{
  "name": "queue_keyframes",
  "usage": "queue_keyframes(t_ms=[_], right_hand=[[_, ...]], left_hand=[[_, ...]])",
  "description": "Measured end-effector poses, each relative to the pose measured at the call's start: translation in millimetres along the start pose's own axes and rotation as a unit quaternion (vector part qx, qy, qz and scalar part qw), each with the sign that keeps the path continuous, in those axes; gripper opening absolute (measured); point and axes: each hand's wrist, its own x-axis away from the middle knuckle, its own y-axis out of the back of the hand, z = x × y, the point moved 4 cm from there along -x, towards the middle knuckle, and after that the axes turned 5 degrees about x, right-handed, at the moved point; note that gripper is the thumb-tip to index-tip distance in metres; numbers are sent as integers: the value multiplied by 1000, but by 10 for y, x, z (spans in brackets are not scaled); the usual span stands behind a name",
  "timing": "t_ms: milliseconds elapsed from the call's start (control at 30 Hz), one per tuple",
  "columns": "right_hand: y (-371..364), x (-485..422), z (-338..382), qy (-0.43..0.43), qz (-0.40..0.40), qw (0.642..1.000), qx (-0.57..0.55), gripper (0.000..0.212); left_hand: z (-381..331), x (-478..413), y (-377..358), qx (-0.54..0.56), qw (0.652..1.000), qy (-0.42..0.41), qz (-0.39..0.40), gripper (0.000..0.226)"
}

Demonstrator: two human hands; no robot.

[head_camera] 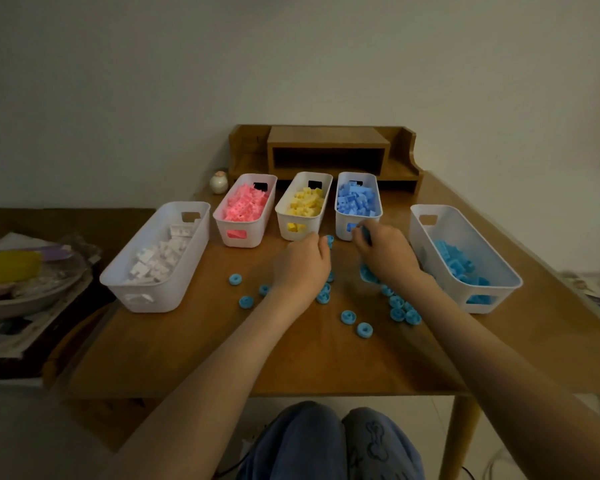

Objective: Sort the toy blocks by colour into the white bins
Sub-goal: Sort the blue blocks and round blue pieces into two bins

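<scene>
Both grips are full near the far edge of the tabletop (187, 341): left hand (300, 263) pinches a light-blue wheel (329, 240), right hand (387, 252) curls round a blue piece (363, 233) before the blue-block bin (342, 223).

Wooden table (291, 358), pale plain wall (291, 64) behind. Wooden desktop shelf unit (326, 147) at 12 o'clock on the table's far edge. Small ceramic jar (219, 182) at 11 o'clock, just beside shelf unit. Cluttered bowl (32, 299) at 9 o'clock, yellow item (11, 265) inside, sitting on stacked papers (18, 337). Table leg (459, 438) at 5 o'clock.

Left hand (300, 265) and right hand (388, 252) pinch blue pieces (329, 240).
</scene>
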Motion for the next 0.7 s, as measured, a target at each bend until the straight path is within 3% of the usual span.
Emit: queue_keyframes(t_ms=[233, 300, 467, 633, 700], right_hand=[[666, -160, -490, -44, -58, 997, 8, 30], [764, -138, -772, -72, -33, 996, 41, 30], [703, -29, -1170, -102, 121, 980, 119, 37], [749, -37, -1192, -93, 139, 981, 100, 61], [811, -27, -1170, -83, 122, 984, 103, 60]], left_hand=[[-250, -75, -116, 44, 999, -16, 12, 35], [-317, -79, -200, 60, 997, -23, 30, 37], [-489, -97, -346, 90, 994, -35, 55, 37], [-908, -242, -445, 163, 983, -56, 62, 40], [-1160, -342, -436, 201, 975, -79, 52, 40]])
